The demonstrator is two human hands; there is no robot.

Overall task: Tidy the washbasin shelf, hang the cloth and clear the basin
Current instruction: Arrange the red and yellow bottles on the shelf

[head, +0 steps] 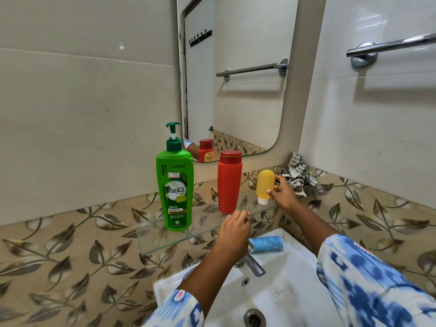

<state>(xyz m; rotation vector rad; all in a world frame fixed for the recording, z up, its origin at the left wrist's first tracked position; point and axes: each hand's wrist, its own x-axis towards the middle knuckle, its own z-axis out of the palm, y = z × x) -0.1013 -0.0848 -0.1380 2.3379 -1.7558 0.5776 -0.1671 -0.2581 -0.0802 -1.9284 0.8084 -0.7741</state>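
A glass shelf (151, 241) runs along the leaf-patterned tile band above a white washbasin (290, 274). On the shelf, toward its left, a tall green shampoo pump bottle (175, 190) stands upright. Just to its right, apart from it, a red bottle (228, 182) stands upright with its red cap on top; its reflection shows in the mirror (236, 74) on the wall behind.

The right hand (283, 194) grasps a small yellow bottle (264, 185) from its right side, thumb on the front and fingers behind. The yellow bottle is held cap-down, its white cap at or just above the glass; whether it touches the shelf cannot be told. It sits just right of the red bottle without touching it.

The left hand (233, 230) hovers in front of the base of the red bottle, fingers loosely curled and holding nothing, fingertips near the front edge of the shelf.

A crumpled checked cloth (298, 173) lies at the far right end of the shelf, in the corner against the wall, just behind the right hand. A blue tube (267, 243) lies on its side on the back rim of the washbasin, just behind the chrome tap (253, 263). The drain (254, 318) shows at the near edge of the bowl.

1 chrome towel rail (389, 47) is fixed on the right wall, well above the cloth. Both forearms wear blue-and-white patterned sleeves (368, 286).
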